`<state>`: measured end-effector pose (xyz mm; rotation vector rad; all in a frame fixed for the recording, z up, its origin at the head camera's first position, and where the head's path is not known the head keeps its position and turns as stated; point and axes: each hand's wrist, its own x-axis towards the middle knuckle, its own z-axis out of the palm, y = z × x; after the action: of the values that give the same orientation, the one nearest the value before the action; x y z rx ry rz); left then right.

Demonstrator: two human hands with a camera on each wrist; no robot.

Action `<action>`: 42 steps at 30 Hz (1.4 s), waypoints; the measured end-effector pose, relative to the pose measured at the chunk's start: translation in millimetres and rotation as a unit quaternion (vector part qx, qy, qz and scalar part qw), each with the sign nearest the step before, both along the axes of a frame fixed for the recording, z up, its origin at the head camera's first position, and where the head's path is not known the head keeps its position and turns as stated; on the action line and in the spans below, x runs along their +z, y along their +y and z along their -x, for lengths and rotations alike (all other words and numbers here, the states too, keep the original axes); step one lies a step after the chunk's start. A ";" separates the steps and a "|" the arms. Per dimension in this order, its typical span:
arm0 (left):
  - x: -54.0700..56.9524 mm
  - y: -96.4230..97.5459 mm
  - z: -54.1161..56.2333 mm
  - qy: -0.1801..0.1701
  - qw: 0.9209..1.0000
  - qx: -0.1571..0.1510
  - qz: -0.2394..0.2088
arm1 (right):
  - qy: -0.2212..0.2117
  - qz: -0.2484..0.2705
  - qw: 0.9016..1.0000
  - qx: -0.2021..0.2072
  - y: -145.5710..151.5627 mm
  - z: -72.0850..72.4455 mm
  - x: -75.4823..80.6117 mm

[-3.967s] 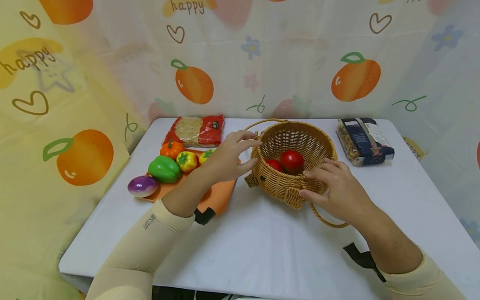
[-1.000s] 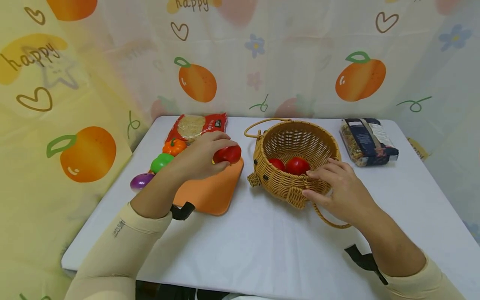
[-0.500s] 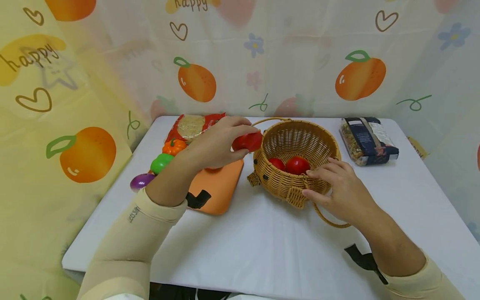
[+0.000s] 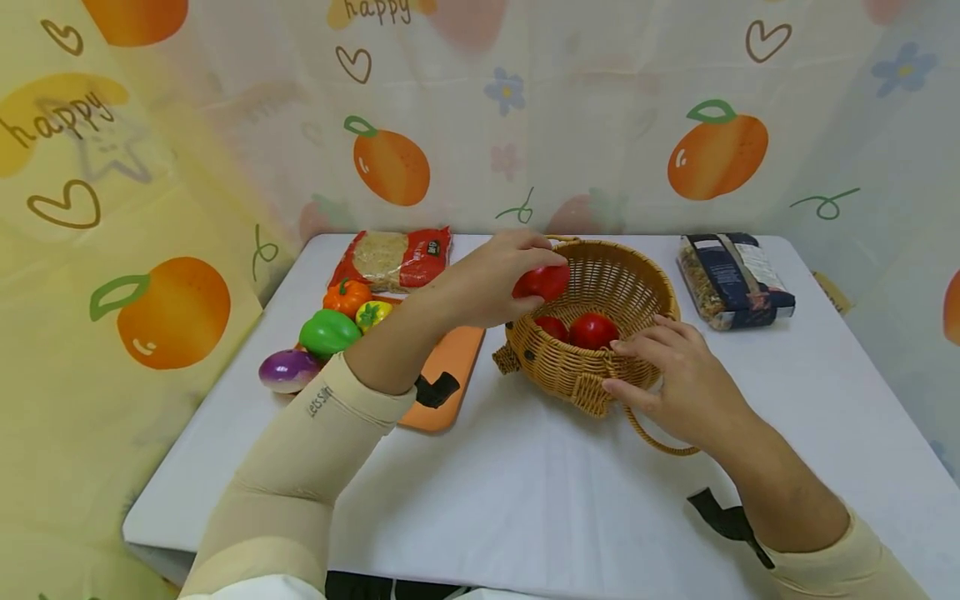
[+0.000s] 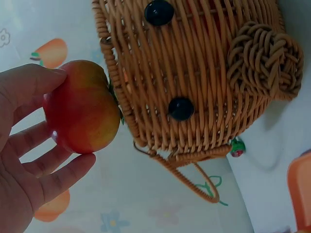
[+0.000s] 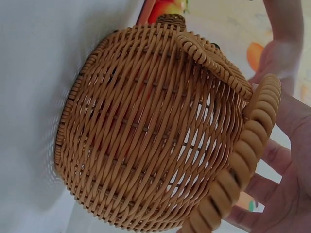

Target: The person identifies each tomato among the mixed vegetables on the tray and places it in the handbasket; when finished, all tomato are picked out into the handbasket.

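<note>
My left hand [image 4: 498,279] holds a red tomato [image 4: 545,283] by its sides, over the near left rim of the wicker basket [image 4: 558,371]. In the left wrist view the tomato [image 5: 82,109] shows a yellowish side and green leaves at its stem, close beside the rim. Two more red tomatoes, one of them the nearer tomato [image 4: 594,331], lie inside the basket. My right hand [image 4: 682,383] grips the basket's right front rim, thumb outside and fingers over the edge. In the right wrist view a wrapped handle [image 6: 233,165] crosses in front of that hand.
An orange cutting board [image 4: 450,375] lies at left, partly under my left arm. By it are a green pepper [image 4: 330,333], an orange pepper [image 4: 347,297], a yellow pepper [image 4: 372,314] and a purple-white eggplant [image 4: 288,371]. Behind lies a red bag [image 4: 390,260]; a dark bag [image 4: 735,283] sits at right.
My left hand has picked up a tomato from the board area and carried it right to above the basket rim. My right hand stays at the basket's rim.
</note>
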<state>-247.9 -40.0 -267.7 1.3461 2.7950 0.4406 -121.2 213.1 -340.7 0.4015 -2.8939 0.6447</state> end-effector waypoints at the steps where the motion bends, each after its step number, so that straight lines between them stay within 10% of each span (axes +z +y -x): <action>1: -1.4 3.1 1.0 -0.003 1.000 -0.003 0.002 | 0.002 0.001 1.000 0.001 0.0 0.2 -0.3; 21: -34.9 38.4 22.1 -0.012 0.997 -0.015 0.078 | 0.016 0.008 1.000 0.008 -1.1 0.4 -2.5; 42: -15.4 7.6 16.0 0.001 0.999 -0.008 0.051 | 0.019 0.004 1.000 0.012 0.7 -0.9 -2.4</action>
<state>-263.9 -32.4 -283.1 1.3472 2.7647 0.2916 -120.3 213.8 -343.1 0.4435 -2.8542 0.6460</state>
